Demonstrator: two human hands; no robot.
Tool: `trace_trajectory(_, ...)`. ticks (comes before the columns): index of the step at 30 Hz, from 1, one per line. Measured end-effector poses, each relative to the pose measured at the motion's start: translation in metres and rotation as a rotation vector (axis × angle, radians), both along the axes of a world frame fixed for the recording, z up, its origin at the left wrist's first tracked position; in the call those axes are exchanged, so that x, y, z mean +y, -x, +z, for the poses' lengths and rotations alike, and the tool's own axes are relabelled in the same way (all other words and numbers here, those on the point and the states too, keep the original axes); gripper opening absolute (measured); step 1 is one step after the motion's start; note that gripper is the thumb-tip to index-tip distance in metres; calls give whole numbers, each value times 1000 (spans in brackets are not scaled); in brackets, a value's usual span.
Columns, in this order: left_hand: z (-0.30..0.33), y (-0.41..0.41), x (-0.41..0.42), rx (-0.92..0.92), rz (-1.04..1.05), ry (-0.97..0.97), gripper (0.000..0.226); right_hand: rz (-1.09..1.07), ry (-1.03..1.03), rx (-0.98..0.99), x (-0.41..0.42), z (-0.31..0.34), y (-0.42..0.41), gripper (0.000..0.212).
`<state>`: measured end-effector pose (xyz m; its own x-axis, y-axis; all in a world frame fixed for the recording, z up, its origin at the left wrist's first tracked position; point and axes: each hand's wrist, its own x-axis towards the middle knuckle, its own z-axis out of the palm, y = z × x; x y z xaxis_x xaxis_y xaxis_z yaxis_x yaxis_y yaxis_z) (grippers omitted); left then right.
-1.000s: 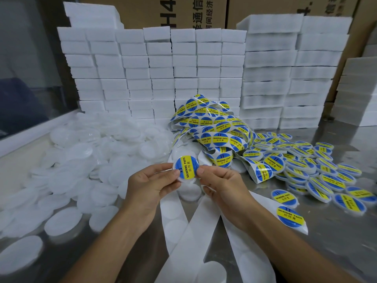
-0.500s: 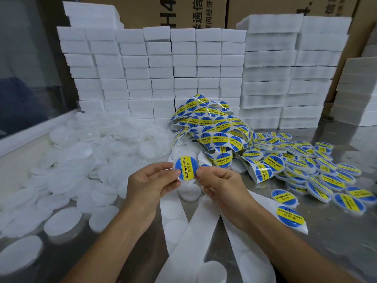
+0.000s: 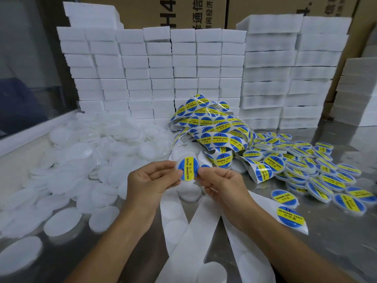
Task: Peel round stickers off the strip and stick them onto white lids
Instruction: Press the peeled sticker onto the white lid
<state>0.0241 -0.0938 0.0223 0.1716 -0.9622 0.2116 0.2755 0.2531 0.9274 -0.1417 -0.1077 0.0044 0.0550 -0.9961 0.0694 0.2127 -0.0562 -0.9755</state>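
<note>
- Nearest you, spent backing strip [image 3: 195,227] trails across the steel tabletop [image 3: 336,248].
- Your left hand [image 3: 149,182] and right hand [image 3: 222,185] each keep a narrow fingertip grip on one white lid [image 3: 187,168], held above the tabletop.
- Press its sticker [image 3: 188,167] flat from centre outward, probably; keep it centred.
- It looks round, blue with a yellow "SOLDERING PASTE" band.
- Beyond lie bare lids [image 3: 85,156], the sticker strip [image 3: 212,127], labelled lids [image 3: 306,164].

I see the heap of bare lids [image 3: 85,160] lying left of my hands [image 3: 186,184] on the bench [image 3: 336,242], the stickered lids [image 3: 318,172] to their right, the sticker strip [image 3: 212,127] piled just behind them, and stacked boxes [image 3: 183,68] behind everything.
</note>
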Motion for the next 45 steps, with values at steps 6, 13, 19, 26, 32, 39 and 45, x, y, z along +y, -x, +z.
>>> trace_trajectory(6, 1, 6, 3, -118, 41, 61, 28, -113, 123, 77, 0, -1, 0, 13)
trace_trajectory(13, -2, 9, 3, -90, 17, 47, 25, -203, 241, 126, 4, -5, -5, 20)
trace_trajectory(19, -5, 11, 1, 114, -105, 2, 25, -177, 326, 207, 7, -13, -18, 40)
trace_trajectory(26, -9, 9, -2, 158, -239, -42, 25, -225, 394, 238, 4, -9, -12, 34)
trace_trajectory(32, -11, 10, -1, 154, -259, -105, 25, -243, 406, 184, -2, -10, -5, 13)
trace_trajectory(39, -11, 15, 1, 143, -285, -57, 29, -79, 286, 177, 2, -14, -13, 35)
trace_trajectory(45, -13, 13, 0, 58, -282, -52, 43, -122, 225, 105, 1, -15, -12, 39)
